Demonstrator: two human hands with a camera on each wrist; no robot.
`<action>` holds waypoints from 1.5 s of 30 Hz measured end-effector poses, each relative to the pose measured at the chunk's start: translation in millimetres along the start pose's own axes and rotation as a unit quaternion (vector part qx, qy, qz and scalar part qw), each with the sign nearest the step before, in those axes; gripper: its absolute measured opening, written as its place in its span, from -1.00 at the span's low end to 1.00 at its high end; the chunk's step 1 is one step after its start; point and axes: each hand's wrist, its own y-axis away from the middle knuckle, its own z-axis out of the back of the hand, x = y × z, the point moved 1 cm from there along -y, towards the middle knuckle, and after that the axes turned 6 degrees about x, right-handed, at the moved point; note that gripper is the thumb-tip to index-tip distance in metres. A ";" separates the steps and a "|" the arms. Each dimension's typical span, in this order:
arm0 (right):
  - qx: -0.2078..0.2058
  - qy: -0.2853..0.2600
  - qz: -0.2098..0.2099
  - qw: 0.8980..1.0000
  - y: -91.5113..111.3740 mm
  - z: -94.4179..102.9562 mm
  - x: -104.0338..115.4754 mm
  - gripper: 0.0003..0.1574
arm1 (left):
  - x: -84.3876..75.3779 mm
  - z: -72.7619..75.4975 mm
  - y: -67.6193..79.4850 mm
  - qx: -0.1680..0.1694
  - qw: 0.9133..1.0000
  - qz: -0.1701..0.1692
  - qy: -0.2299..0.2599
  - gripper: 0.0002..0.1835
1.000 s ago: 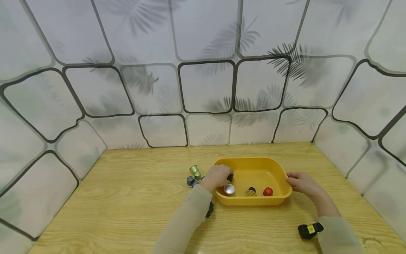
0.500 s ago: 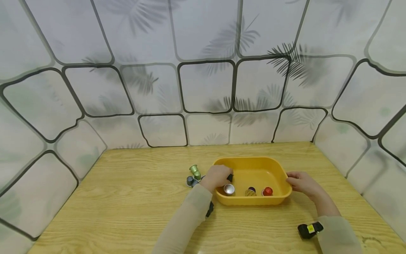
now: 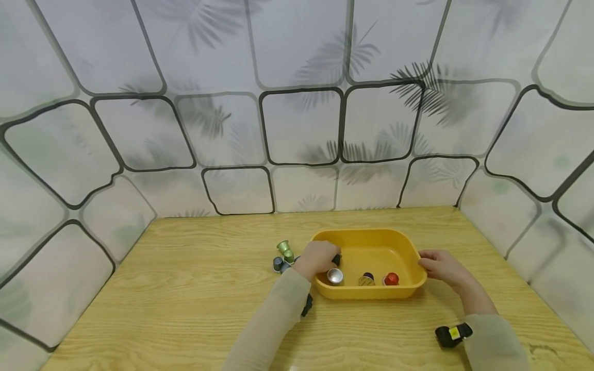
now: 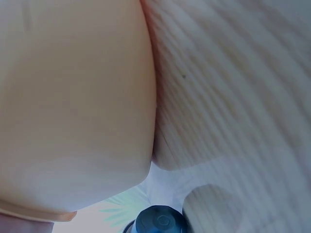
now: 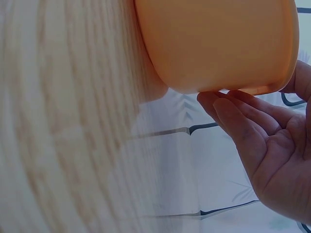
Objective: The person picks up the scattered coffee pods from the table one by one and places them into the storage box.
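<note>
A yellow plastic tray (image 3: 366, 293) sits on the table, its outer wall (image 4: 77, 97) large in the left wrist view. Over its left rim reaches my left hand (image 3: 317, 257), pinching a small black coffee capsule (image 3: 336, 259), mostly hidden by the fingers. Close to that hand a silver capsule (image 3: 335, 276) lies inside the tray. Farther right in it are a gold-lidded capsule (image 3: 366, 281) and a red one (image 3: 392, 279). My right hand (image 3: 443, 269) holds the tray's right end, fingertips (image 5: 223, 104) against the outer wall and thumb up at the rim.
Just left of the tray is a loose group of capsules, with green ones (image 3: 289, 256) and dark blue-grey ones (image 3: 278, 264), partly behind the left hand. Patterned panels (image 3: 301, 129) stand along the back and sides of the wooden table (image 3: 199, 288).
</note>
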 end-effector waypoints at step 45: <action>-0.002 0.005 -0.003 1.000 0.5 -0.9 0.5 -0.48 | 25.5 10.0 25.9 -0.118 0.966 -0.050 0.225 -0.60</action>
